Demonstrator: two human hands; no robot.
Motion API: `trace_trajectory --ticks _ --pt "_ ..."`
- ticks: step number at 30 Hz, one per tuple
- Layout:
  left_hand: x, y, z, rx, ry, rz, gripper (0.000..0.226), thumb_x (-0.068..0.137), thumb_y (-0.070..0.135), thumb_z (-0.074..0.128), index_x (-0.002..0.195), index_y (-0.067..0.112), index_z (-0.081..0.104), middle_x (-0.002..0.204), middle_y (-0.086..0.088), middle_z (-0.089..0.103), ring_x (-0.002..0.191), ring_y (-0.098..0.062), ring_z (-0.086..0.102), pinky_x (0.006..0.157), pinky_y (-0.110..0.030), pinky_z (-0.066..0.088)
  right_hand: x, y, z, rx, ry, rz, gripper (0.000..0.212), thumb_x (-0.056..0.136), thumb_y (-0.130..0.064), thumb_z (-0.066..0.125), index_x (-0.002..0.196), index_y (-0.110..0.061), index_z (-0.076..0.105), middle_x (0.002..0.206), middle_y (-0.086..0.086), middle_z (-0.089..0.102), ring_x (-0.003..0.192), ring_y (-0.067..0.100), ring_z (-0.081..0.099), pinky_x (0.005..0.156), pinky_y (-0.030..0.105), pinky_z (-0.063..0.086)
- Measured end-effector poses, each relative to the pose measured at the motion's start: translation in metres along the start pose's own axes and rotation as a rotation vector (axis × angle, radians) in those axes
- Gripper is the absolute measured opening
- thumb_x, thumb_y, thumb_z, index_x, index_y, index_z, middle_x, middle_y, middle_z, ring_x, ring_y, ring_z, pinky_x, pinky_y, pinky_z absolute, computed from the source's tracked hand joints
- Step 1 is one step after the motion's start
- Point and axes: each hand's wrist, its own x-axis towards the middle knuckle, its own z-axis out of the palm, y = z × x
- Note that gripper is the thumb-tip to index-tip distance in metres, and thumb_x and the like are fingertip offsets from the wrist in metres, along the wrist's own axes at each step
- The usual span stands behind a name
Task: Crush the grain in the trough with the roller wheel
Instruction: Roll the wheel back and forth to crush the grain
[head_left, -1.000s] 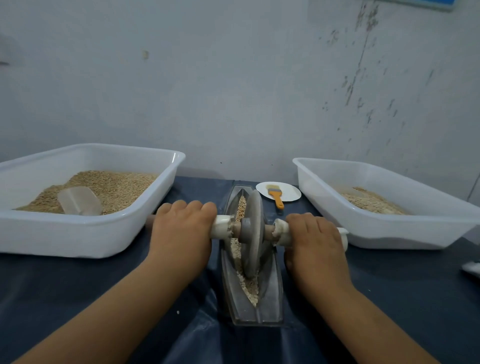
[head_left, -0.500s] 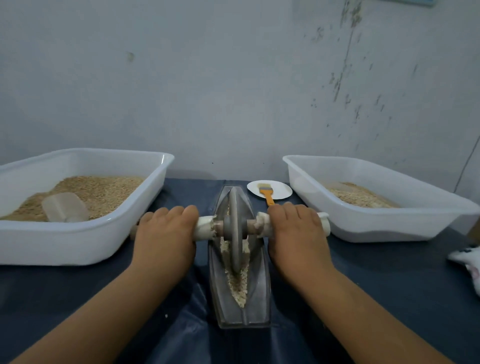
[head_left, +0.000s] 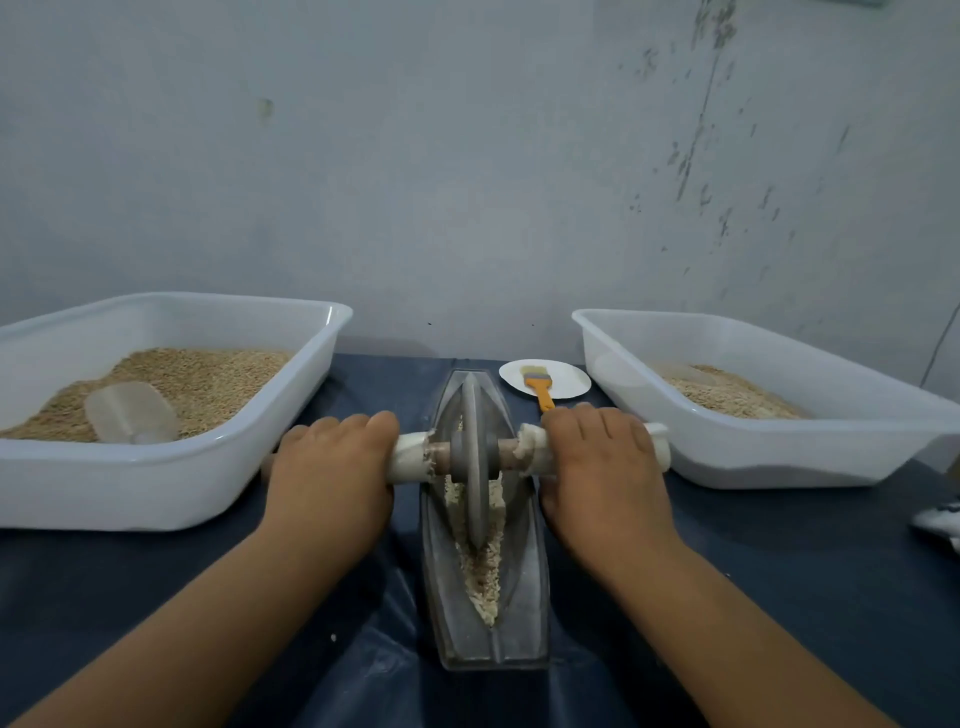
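At the centre of the frame, the roller wheel (head_left: 474, 457) stands upright in the metal trough (head_left: 485, 525), its rim bedded in the grain (head_left: 480, 556) that lies along the groove toward the lower end. Left hand (head_left: 332, 467) and right hand (head_left: 602, 467) each have a grip wrapped over an end of the white-sleeved axle (head_left: 410, 458), fingers curled round it. Crushing looks mid-stroke; much grain seems coarse. Next, I judge, comes an even two-handed push downward along the trough, keeping the wheel vertical.
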Motion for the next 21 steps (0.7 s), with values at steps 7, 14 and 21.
trace_trajectory --ticks 7,14,21 --pt "-0.043 -0.015 -0.008 -0.129 0.164 0.163 0.039 0.056 0.014 0.076 0.071 0.023 0.042 0.060 0.007 0.039 0.051 -0.018 0.036 0.049 -0.031 0.033 -0.038 0.010 -0.001 0.045 0.289 -0.116 0.054 0.064 -0.013 0.077 0.114 -0.014 0.057 0.106 0.005 0.055 0.099 0.028 0.048 0.099 0.040 0.032" --pt "0.005 -0.007 0.002 -0.011 -0.044 0.025 0.022 0.086 0.030 0.056 0.083 0.029 0.034 0.074 0.009 0.044 0.071 -0.014 0.047 0.064 -0.029 0.034 0.010 -0.005 -0.004 -0.035 -0.039 0.016 0.034 0.085 -0.021 0.055 0.118 -0.022 0.045 0.115 -0.001 0.048 0.108 0.023 0.042 0.095 0.033 0.024" --pt "-0.030 -0.016 0.004 -0.121 0.154 0.149 0.035 0.060 0.017 0.076 0.072 0.023 0.044 0.060 0.007 0.044 0.052 -0.019 0.041 0.051 -0.031 0.034 -0.032 0.008 0.000 0.033 0.235 -0.096 0.052 0.060 -0.008 0.070 0.110 -0.016 0.056 0.097 0.003 0.055 0.090 0.029 0.050 0.089 0.039 0.034"
